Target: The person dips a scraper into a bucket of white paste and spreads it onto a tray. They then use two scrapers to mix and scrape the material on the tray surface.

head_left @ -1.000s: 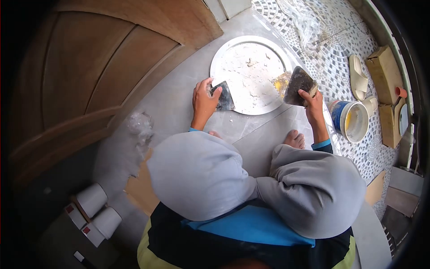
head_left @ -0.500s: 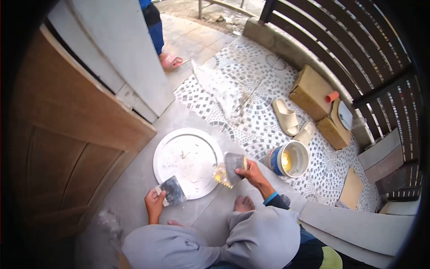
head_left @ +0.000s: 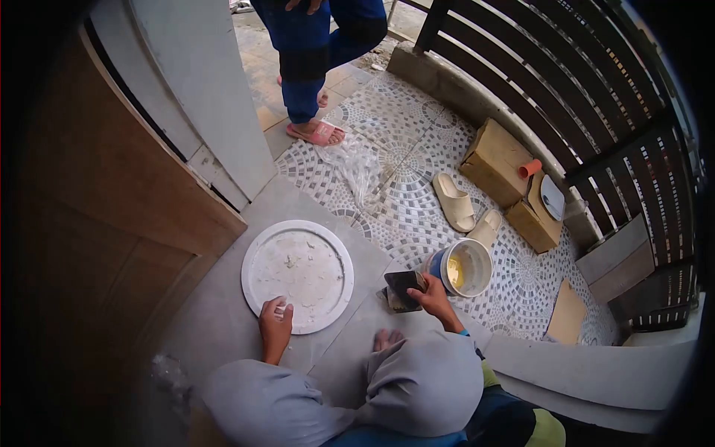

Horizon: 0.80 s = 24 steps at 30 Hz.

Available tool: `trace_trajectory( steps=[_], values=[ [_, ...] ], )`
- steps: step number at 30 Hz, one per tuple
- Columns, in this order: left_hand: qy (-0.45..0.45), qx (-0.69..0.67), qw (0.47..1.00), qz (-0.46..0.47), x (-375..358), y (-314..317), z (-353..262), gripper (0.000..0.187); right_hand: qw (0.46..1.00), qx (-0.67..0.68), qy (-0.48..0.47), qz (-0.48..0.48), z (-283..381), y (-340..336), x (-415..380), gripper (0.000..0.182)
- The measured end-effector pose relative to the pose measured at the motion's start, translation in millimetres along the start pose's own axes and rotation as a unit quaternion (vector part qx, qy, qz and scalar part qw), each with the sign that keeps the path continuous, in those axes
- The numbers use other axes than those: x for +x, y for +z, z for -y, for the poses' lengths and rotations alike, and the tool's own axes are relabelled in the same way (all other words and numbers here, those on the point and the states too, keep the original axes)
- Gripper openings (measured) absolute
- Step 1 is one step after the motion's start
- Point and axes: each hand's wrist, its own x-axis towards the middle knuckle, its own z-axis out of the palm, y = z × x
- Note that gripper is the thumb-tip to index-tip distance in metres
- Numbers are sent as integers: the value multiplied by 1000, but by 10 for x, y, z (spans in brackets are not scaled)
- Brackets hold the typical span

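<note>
Round tray: showing chalky, matt white residue. Door: showing brown wood grain. Boxes: appearing matt brown cardboard. Bag: looking like crinkled, glossy clear plastic.

Soft daylight, dark vignetted corners, and curved wide-angle distortion.

Pretty sure this is somebody's home, right at the entrance: wooden door on one side, porch floor in patterned mosaic tile, dark slatted fence along the edge, and slip-on sandals lying around.
</note>
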Motion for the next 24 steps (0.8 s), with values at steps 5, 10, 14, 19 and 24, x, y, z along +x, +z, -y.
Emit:
trace_trajectory(
  steps=[5,10,14,19,24],
  values=[
    [-126,11,987,-103,-113,-443,649,29,996,-66,35,40,-273,-546,-332,34],
    [-170,97,980,-24,-468,-519,610,26,993,-106,-48,12,-292,-496,-388,19],
    [-192,158,968,23,-694,-426,612,29,998,22,9,61,135,-217,-340,25],
    [-174,183,967,36,-809,-352,459,37,987,68,-4,146,310,397,-194,24],
    [-262,25,964,-50,-670,-272,658,52,959,233,141,78,147,956,30,23]
  ],
)
